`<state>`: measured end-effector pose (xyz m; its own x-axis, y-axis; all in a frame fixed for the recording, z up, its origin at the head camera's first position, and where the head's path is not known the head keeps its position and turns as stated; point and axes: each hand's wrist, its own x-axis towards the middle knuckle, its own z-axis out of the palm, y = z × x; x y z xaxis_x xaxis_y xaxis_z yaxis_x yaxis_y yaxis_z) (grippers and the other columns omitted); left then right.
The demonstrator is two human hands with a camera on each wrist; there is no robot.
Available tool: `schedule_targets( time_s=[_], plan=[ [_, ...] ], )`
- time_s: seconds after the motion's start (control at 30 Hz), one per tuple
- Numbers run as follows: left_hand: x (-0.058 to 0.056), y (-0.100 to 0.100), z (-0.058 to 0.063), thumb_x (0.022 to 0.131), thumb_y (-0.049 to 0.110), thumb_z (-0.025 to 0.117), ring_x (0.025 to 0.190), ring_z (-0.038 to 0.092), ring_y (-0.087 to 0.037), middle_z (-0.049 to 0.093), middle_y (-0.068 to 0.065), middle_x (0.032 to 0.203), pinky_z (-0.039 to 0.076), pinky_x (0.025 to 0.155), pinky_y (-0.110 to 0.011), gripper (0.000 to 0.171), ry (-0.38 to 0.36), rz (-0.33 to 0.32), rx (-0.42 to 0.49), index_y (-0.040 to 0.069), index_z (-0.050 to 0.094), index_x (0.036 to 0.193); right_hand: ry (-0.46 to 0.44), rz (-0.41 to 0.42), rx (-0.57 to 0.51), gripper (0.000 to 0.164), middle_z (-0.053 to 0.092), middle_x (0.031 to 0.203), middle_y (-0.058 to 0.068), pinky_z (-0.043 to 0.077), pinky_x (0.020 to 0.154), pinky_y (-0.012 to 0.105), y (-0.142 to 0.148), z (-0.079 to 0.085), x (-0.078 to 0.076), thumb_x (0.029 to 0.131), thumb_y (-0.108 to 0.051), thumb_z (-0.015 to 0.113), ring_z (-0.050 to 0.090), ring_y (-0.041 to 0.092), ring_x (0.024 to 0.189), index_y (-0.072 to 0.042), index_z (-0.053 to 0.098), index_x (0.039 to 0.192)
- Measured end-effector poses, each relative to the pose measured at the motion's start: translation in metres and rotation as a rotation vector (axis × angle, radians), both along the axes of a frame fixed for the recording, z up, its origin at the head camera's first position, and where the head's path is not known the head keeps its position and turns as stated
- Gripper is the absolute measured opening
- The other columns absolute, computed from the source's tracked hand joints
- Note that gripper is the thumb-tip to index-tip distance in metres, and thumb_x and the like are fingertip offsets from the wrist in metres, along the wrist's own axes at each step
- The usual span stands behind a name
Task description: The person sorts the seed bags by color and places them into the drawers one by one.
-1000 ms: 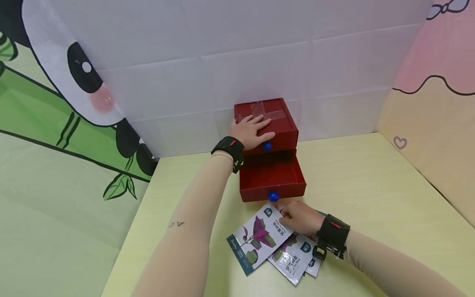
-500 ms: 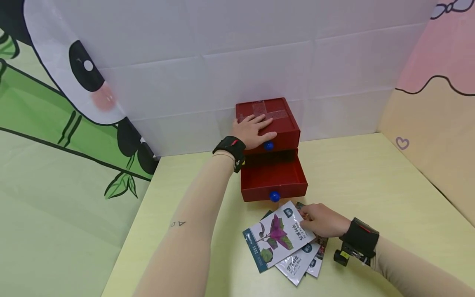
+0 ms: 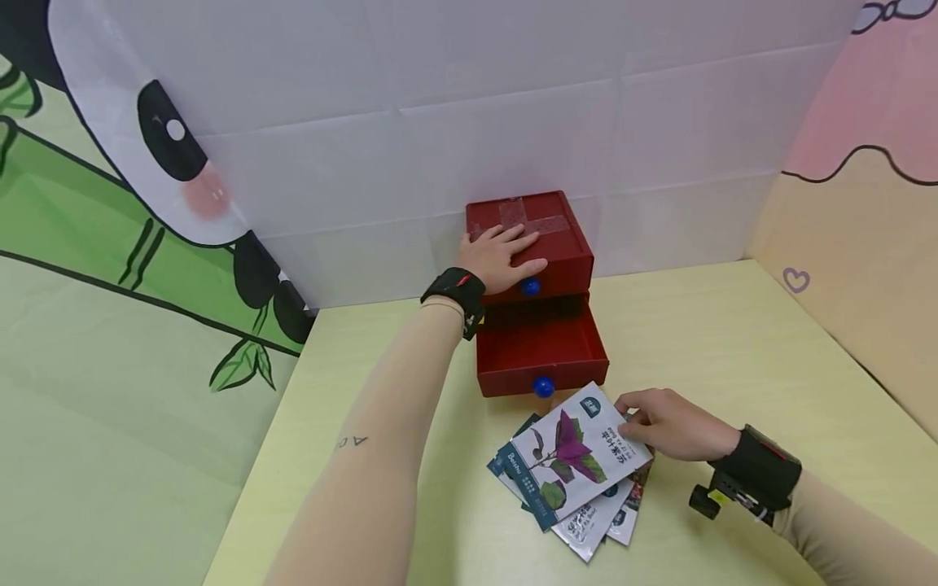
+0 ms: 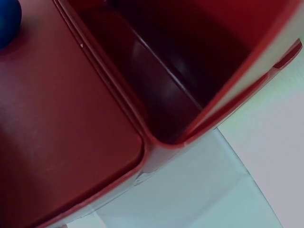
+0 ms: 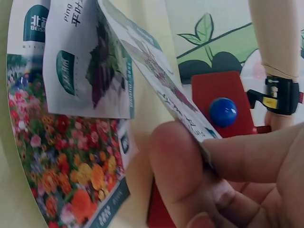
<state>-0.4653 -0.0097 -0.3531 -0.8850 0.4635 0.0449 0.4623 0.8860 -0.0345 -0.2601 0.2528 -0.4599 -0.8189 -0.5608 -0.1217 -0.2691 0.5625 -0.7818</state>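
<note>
My left hand (image 3: 497,259) rests with spread fingers on top of a red two-drawer box (image 3: 564,248). Below it the lower drawer (image 3: 538,346) stands pulled out, bare inside, a blue knob (image 3: 544,387) on its front. My right hand (image 3: 674,423) pinches the right edge of a white seed packet (image 3: 545,464) printed with a purple-leaved plant. In the right wrist view, this seed packet (image 5: 156,71) is raised at an angle between thumb and fingers. Under it lie several more packets, among them a flower-printed packet (image 5: 61,166) and a silvery-white one (image 3: 582,533). The left wrist view shows no fingers.
A pale wooden table (image 3: 718,350) carries everything. White cloth (image 3: 403,163) with a cartoon print hangs right behind the box, and a pink-and-peach panel (image 3: 857,268) borders the right side. The upper drawer (image 4: 61,118) is closed.
My right hand has moved to the right, drawing the purple-plant seed packet rightward and slightly up over the pile, uncovering packets at its left. My left hand stays on the box.
</note>
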Motion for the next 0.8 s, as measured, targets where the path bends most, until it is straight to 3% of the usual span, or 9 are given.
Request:
schedule_targets(
  time_s=[0.47,0.67,0.8],
  plan=[
    [0.001,0.0,0.001,0.089,0.075,0.023,0.146,0.012,-0.023,0.016,0.009,0.16,0.01,0.112,-0.062,0.071,-0.006,0.002,0.001,0.042,0.017,0.152,0.034,0.027,-0.085,0.018,0.069,0.094,-0.001,0.047,0.054,0.023,0.023,0.029,0.009,0.097,-0.016,0.059,0.063,0.013,0.074,-0.006,0.058,0.112],
    [0.001,0.0,0.002,0.089,0.075,0.023,0.146,0.012,-0.023,0.017,0.009,0.159,0.011,0.111,-0.062,0.072,0.005,-0.002,0.001,0.042,0.018,0.152,0.081,-0.033,-0.124,0.029,0.07,0.101,0.005,0.054,0.062,0.026,0.024,0.043,0.01,0.097,-0.017,0.058,0.064,0.012,0.076,0.0,0.058,0.121],
    [0.0,-0.001,0.001,0.089,0.075,0.024,0.146,0.013,-0.022,0.017,0.009,0.159,0.011,0.111,-0.063,0.072,0.007,-0.007,0.004,0.042,0.019,0.152,0.131,-0.077,-0.138,0.032,0.07,0.099,0.005,0.054,0.061,0.026,0.025,0.05,0.009,0.098,-0.018,0.058,0.064,0.013,0.074,0.001,0.057,0.124]
  ],
)
